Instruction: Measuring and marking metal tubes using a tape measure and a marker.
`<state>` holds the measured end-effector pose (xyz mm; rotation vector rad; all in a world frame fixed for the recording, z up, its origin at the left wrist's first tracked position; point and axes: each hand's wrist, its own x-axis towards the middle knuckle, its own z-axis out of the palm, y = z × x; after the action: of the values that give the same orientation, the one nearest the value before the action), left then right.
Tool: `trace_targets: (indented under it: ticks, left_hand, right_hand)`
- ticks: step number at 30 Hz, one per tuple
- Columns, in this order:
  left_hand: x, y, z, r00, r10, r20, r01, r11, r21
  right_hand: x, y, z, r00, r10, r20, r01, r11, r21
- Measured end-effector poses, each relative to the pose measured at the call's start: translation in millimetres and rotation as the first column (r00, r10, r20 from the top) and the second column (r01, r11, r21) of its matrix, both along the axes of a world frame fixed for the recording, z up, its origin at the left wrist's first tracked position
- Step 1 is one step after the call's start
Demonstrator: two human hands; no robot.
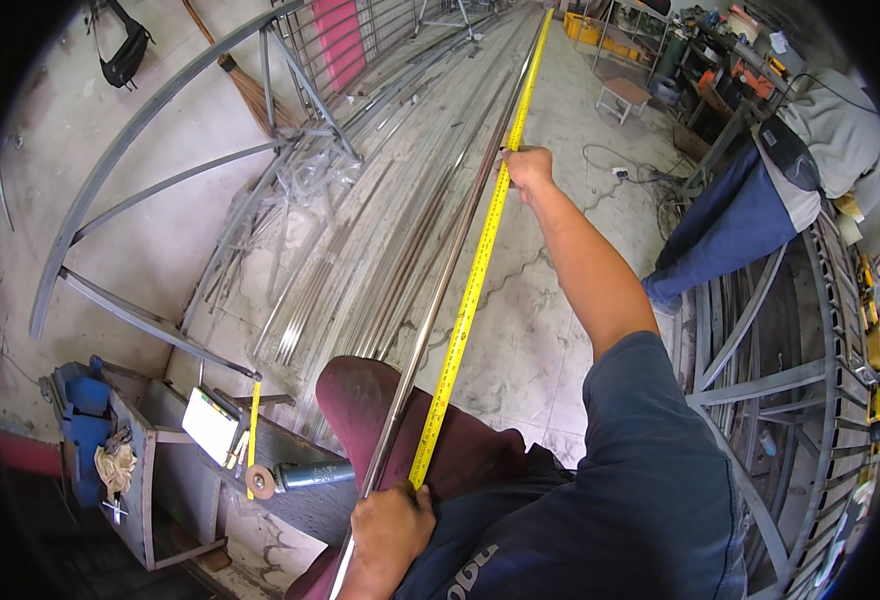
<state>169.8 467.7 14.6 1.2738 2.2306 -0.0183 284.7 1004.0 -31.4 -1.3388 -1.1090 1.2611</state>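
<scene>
A yellow tape measure blade is stretched away from me, alongside a long shiny metal tube. Low in the view, my left hand is closed around the near end of the tape and lies against the tube. Farther along, with the arm reaching out, my right hand pinches the tape beside the tube. Its fingertips are partly hidden, so whether they also grip the tube I cannot tell. Both tape and tube run on toward the far end of the floor.
Many long metal bars lie on the floor to the left, beside a curved metal frame. An angle grinder rests on a bench at lower left, near a blue vise. At right, a person bends near another curved frame.
</scene>
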Motion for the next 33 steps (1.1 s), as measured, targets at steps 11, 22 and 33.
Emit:
trace_targets:
  ticks: [11, 22, 33]
  left_hand:
    - [6, 1, 12, 0.999, -0.012, -0.033, 0.011, 1.000, -0.026]
    - [12, 1, 21, 0.999, -0.023, -0.048, 0.021, 0.999, -0.040]
    - [14, -3, 27, 0.998, -0.017, -0.056, 0.015, 0.999, -0.035]
  right_hand:
    - [5, 2, 3, 1.000, -0.006, -0.019, 0.006, 1.000, -0.010]
    - [7, -1, 10, 0.999, 0.003, -0.042, -0.003, 1.000, 0.017]
    - [7, -3, 15, 0.999, -0.017, -0.041, 0.017, 1.000, -0.017]
